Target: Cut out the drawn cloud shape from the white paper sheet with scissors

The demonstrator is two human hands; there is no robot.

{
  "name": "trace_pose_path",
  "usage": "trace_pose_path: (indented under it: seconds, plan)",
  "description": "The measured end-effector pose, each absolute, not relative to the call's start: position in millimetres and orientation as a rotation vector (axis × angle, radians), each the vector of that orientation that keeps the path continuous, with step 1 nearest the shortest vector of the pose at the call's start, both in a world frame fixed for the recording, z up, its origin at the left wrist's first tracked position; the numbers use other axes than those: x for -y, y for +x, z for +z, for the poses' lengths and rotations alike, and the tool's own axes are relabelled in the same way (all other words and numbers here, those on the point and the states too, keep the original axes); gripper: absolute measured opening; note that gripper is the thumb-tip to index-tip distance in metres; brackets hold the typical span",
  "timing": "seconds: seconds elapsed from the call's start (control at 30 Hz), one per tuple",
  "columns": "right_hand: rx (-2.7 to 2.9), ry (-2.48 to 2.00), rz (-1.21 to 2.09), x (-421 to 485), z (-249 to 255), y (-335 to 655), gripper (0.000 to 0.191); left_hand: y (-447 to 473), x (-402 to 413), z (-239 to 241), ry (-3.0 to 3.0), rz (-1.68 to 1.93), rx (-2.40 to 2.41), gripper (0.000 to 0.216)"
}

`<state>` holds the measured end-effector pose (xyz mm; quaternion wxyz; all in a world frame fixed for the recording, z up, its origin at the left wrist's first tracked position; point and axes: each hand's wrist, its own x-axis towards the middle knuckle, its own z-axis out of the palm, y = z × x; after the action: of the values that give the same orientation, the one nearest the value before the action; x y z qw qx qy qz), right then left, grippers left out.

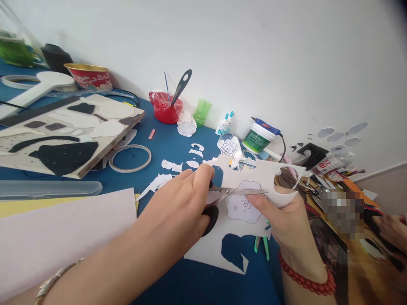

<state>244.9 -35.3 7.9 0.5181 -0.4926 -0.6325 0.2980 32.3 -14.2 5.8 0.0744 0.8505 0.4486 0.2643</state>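
- Left hand (190,186): clamped around the handles of the scissors (227,191). Whether the blades are fully together cannot be told.
- Right hand (288,218): pinches the paper (266,169), thumb on top.
- Position: the paper is held over the blue table (203,288); the blades lie across the drawing (243,214).
- Hazard, cut: the right thumb (259,205) rests just beside the blades. A slip or a blind stroke could nick it.
- Hazard, damaged drawing: a stroke off the outline, or a shift in the pinch, could cut into the figure.
- Hazard, tear: the paper is already notched and holed; pulling the hands apart could rip its narrow margins.
- Hazard, scatter: a sweep of the left hand could disturb the loose pieces (173,166) nearby.
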Motion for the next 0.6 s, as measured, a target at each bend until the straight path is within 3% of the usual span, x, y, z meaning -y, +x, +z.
trace_pose_path:
  seconds: [0.6]
  plan:
    - [1.411, -1.226, 0.714, 34, 3, 230, 0.04, 37, 17, 6, 2.543, 0.723, -1.432, 0.031]
